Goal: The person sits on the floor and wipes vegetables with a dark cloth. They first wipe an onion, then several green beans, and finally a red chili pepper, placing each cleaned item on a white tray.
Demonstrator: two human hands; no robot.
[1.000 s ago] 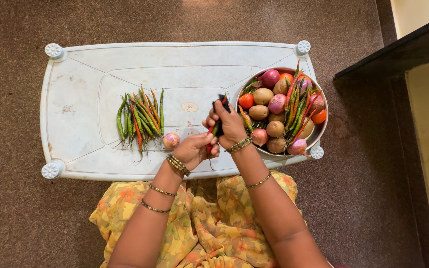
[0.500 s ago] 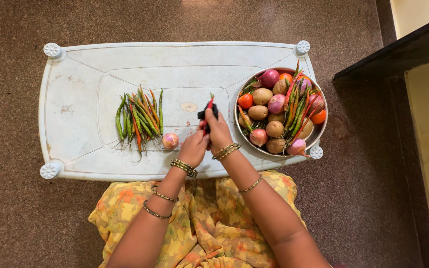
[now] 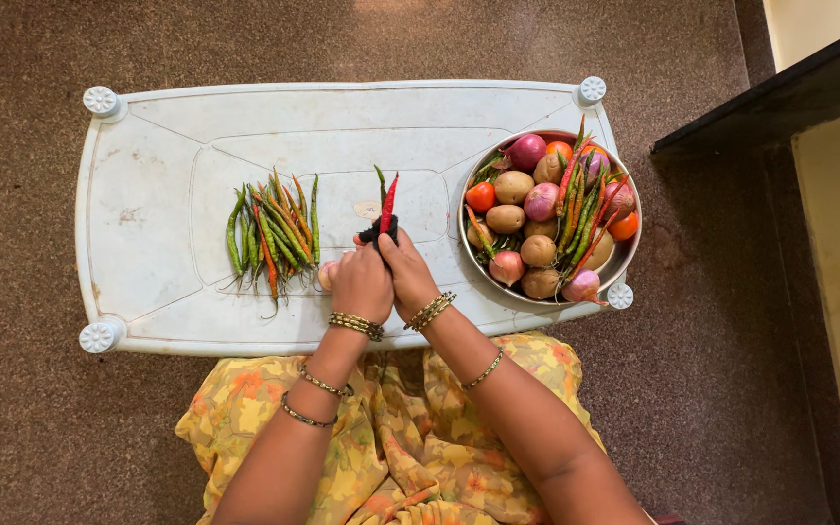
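— What do the hands have?

— The left hand (image 3: 362, 284) and right hand (image 3: 408, 275) press together, fingers closed around a small bunch of red and green chillies (image 3: 386, 202) with a dark band at its base, tips pointing away.

— Where?

— Over the middle of the white plastic table (image 3: 157, 243), between the loose pile of green and red chillies (image 3: 272, 233) and the round steel bowl of vegetables (image 3: 630, 251). A pink onion (image 3: 326, 275) touches the left hand.
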